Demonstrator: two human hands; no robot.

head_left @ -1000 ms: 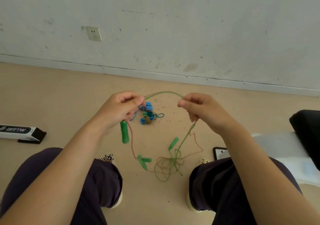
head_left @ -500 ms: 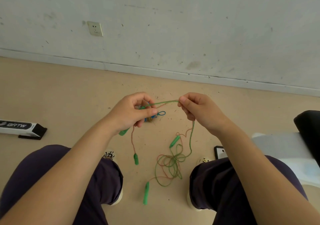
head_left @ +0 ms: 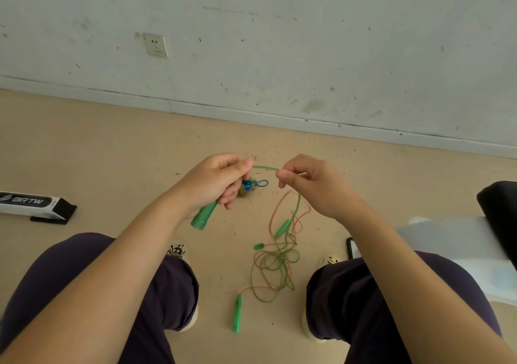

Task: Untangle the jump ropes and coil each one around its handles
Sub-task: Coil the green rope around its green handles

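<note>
My left hand (head_left: pixel 215 184) grips a green handle (head_left: pixel 203 216) whose lower end sticks out below the fist. A green rope (head_left: pixel 265 168) arcs from that hand to my right hand (head_left: pixel 310 187), which pinches it between thumb and forefinger. From the right hand the green rope hangs down into a tangle (head_left: pixel 275 265) of green and orange rope on the floor. More green handles lie there: one (head_left: pixel 282 228) in the tangle, a small end (head_left: pixel 258 246), and one (head_left: pixel 237 317) near my knees. A bundle of blue rope and handles (head_left: pixel 253 186) lies behind my left hand.
I sit with both knees (head_left: pixel 156 293) either side of the tangle. A white and black box (head_left: pixel 33 204) lies on the floor at left. A phone (head_left: pixel 352 247), a white cloth (head_left: pixel 447 240) and a black object (head_left: pixel 500 212) are at right. The wall (head_left: pixel 251 42) stands ahead.
My hands have come closer together, shortening the green span between them. The handle sits deeper in my left fist. The lower handles have settled on the floor.
</note>
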